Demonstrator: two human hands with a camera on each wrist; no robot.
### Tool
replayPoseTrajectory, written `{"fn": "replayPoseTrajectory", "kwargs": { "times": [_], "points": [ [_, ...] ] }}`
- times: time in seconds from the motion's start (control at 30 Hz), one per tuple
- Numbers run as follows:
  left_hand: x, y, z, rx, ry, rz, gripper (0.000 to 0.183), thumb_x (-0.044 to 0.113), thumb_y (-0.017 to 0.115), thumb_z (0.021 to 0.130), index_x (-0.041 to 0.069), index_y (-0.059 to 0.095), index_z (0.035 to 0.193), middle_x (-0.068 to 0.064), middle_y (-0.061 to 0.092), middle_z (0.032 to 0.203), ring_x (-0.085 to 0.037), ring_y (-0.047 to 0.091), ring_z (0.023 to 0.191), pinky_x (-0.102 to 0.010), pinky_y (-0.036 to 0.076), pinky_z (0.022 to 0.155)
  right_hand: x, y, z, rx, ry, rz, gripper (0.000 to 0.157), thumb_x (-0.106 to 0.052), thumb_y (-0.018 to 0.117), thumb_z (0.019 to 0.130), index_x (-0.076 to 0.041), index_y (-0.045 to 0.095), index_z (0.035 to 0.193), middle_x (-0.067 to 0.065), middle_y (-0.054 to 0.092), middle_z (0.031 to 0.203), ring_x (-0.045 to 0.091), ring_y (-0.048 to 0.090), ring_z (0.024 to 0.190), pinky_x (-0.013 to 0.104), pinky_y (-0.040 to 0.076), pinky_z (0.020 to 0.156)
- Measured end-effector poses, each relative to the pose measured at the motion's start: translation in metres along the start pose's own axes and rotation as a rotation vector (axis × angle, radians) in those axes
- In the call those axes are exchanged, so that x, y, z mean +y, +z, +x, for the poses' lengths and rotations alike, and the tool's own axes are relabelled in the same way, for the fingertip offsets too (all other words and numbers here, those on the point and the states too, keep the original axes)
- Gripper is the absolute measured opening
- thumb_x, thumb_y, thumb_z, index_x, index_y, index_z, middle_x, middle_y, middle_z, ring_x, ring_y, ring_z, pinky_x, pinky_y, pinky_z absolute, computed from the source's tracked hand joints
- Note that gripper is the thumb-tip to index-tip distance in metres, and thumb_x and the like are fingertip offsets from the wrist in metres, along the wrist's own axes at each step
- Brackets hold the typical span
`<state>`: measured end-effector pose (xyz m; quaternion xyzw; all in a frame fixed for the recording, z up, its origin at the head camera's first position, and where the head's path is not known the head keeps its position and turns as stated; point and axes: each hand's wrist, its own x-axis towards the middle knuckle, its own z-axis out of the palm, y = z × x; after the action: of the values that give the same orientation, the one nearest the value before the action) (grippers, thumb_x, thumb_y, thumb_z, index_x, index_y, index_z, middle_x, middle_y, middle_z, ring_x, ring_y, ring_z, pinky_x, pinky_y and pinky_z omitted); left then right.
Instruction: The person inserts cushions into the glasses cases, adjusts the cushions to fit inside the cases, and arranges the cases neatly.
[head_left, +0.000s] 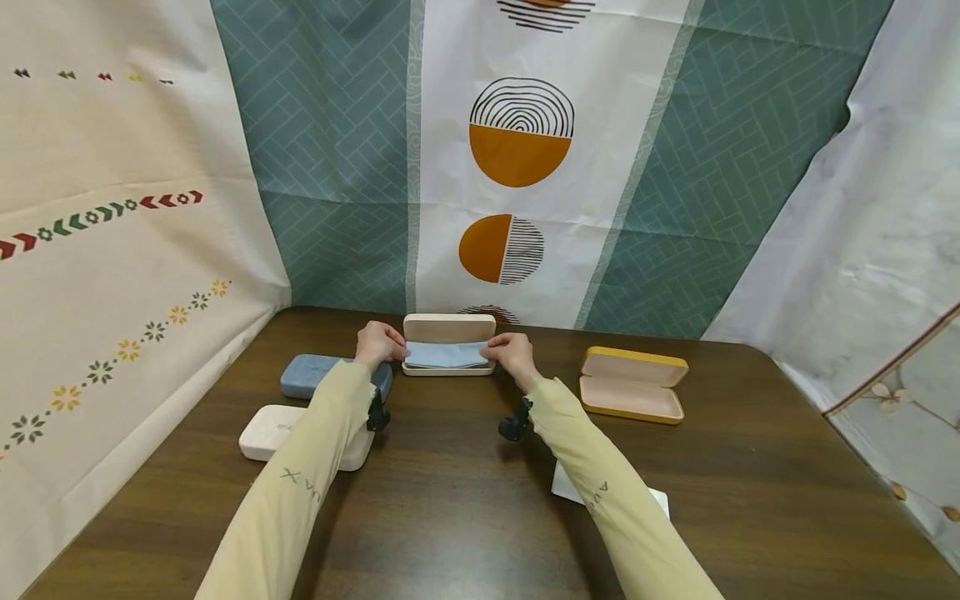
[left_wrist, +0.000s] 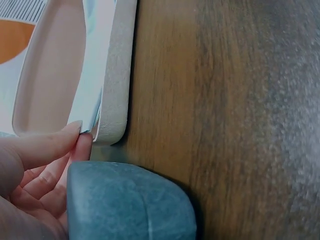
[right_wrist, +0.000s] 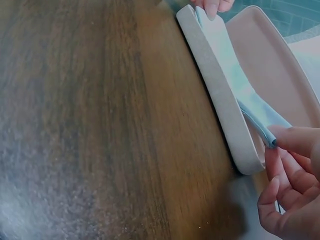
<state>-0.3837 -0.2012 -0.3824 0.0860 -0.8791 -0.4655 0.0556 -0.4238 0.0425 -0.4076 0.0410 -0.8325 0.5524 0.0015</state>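
A folded light blue cloth (head_left: 446, 355) stretches between both hands over the base of an open white glasses case (head_left: 450, 327) at the back of the table. My left hand (head_left: 379, 343) pinches the cloth's left end between thumb and finger. At the other end, my right hand (head_left: 513, 358) pinches the cloth the same way. In the right wrist view the cloth (right_wrist: 231, 70) sags into the case's base, and its near corner is lifted just above the rim. The case's pinkish lining (left_wrist: 52, 65) shows in the left wrist view.
A blue glasses case (head_left: 307, 377) lies left of the white one, close to my left hand. Nearer is a closed white case (head_left: 266, 432), partly under my left sleeve. To the right stands an open yellow case (head_left: 633, 385). A white flat item (head_left: 567, 485) lies under my right forearm.
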Motion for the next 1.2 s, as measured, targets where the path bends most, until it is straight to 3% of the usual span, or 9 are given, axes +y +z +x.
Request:
{"fn": "replayPoseTrajectory", "kwargs": {
  "times": [0.4, 0.67, 0.83, 0.97, 1.07, 1.2],
  "points": [
    [-0.003, 0.002, -0.001, 0.017, 0.007, 0.028, 0.015, 0.0, 0.077, 0.068, -0.004, 0.065, 0.076, -0.007, 0.06, 0.065, -0.014, 0.051, 0.053, -0.022, 0.044, 0.048, 0.002, 0.001, -0.007, 0.008, -0.069, -0.117, 0.015, -0.011, 0.075, 0.075, -0.002, 0.067, 0.085, 0.004, 0.062, 0.081, 0.018, 0.051, 0.07, 0.026, 0.041, 0.057],
    [0.01, -0.006, -0.007, 0.077, 0.015, -0.061, 0.024, -0.004, 0.075, 0.07, -0.008, 0.059, 0.088, -0.014, 0.057, 0.082, -0.018, 0.059, 0.062, -0.026, 0.05, 0.059, 0.001, -0.001, -0.012, 0.069, -0.089, -0.053, 0.02, -0.017, 0.071, 0.08, -0.003, 0.063, 0.092, 0.006, 0.059, 0.086, 0.021, 0.052, 0.076, 0.03, 0.043, 0.062],
    [0.015, -0.006, -0.009, 0.085, -0.01, -0.209, 0.034, 0.0, 0.071, 0.076, -0.009, 0.053, 0.103, -0.019, 0.055, 0.093, -0.031, 0.058, 0.08, -0.033, 0.05, 0.069, -0.002, -0.002, -0.012, 0.107, -0.082, 0.05, 0.039, -0.027, 0.068, 0.082, -0.002, 0.054, 0.108, 0.011, 0.056, 0.097, 0.024, 0.054, 0.083, 0.033, 0.046, 0.07],
    [0.017, -0.003, -0.013, 0.076, -0.039, -0.244, 0.041, 0.009, 0.068, 0.081, -0.009, 0.05, 0.114, -0.022, 0.054, 0.104, -0.035, 0.055, 0.091, -0.036, 0.048, 0.075, -0.004, 0.0, -0.013, 0.083, -0.064, 0.111, 0.055, -0.036, 0.064, 0.084, -0.003, 0.046, 0.123, 0.015, 0.051, 0.11, 0.027, 0.052, 0.094, 0.037, 0.044, 0.078],
    [0.02, 0.002, -0.016, 0.029, -0.062, -0.214, 0.05, 0.019, 0.065, 0.085, -0.007, 0.046, 0.123, -0.022, 0.051, 0.114, -0.033, 0.053, 0.084, -0.037, 0.045, 0.075, -0.006, 0.002, -0.015, 0.048, -0.057, 0.127, 0.062, -0.041, 0.06, 0.085, -0.003, 0.041, 0.13, 0.018, 0.048, 0.118, 0.028, 0.048, 0.104, 0.04, 0.04, 0.084],
    [0.026, 0.007, -0.021, -0.094, -0.085, -0.201, 0.066, 0.028, 0.059, 0.089, -0.005, 0.029, 0.136, -0.023, 0.037, 0.131, -0.031, 0.047, 0.093, -0.044, 0.041, 0.079, -0.007, 0.004, -0.016, 0.006, -0.051, 0.137, 0.066, -0.046, 0.056, 0.086, -0.005, 0.038, 0.134, 0.017, 0.045, 0.124, 0.028, 0.042, 0.113, 0.042, 0.035, 0.09]
  ]
}}
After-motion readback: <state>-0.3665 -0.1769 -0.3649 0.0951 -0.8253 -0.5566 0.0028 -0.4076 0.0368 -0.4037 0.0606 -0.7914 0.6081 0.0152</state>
